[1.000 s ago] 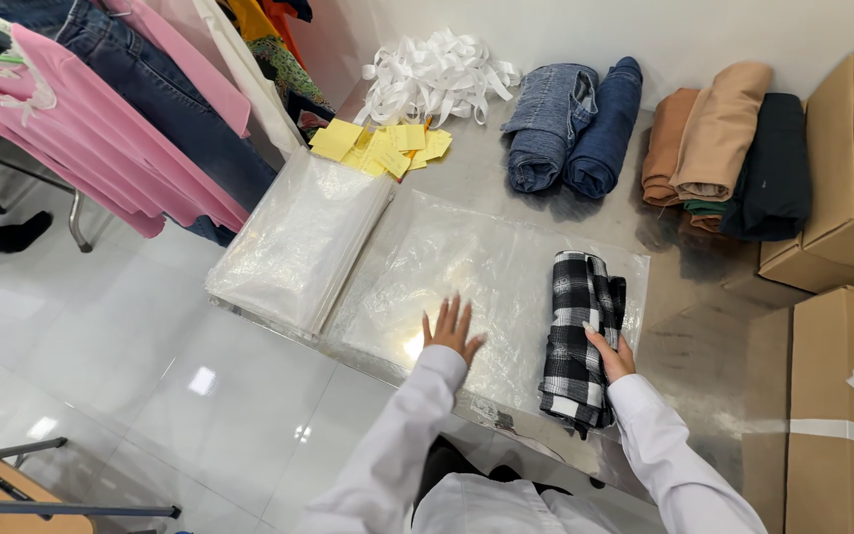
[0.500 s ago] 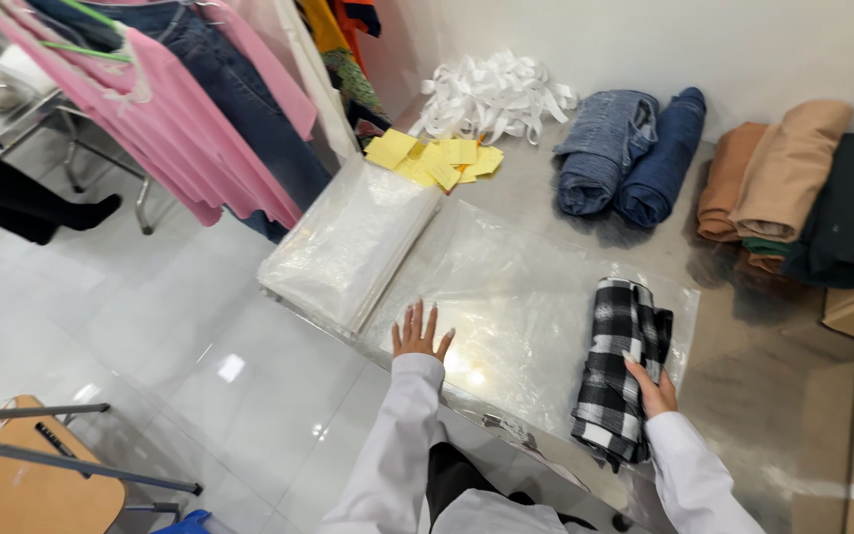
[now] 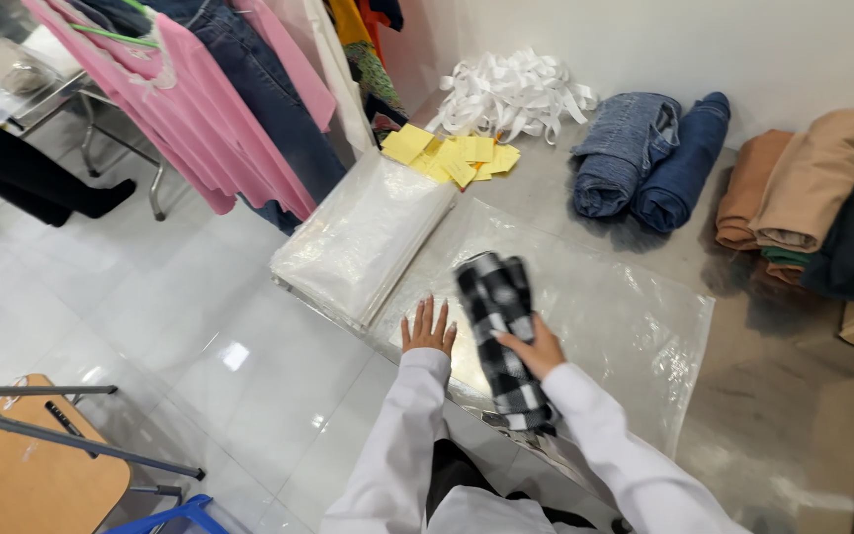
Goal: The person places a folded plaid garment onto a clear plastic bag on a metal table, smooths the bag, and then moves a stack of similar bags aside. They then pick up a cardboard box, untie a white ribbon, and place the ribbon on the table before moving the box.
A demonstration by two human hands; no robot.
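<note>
Upper left of frame: pink shirts point(image 3: 175, 99) and jeans on a rack. Centre left: stack of clear plastic bags point(image 3: 363, 237), yellow tags point(image 3: 452, 156) above it. Our left hand point(image 3: 428, 328) lies flat, fingers spread, on the open plastic bag point(image 3: 625, 316). Just right, our right hand point(image 3: 536, 348) has fingers clamped on the folded black-and-white plaid garment point(image 3: 501, 331), lower centre, over the bag. We'd keep the bag pinned and the fold tight. Right: rolled denim point(image 3: 649, 148), folded tan and dark garments point(image 3: 808, 188).
</note>
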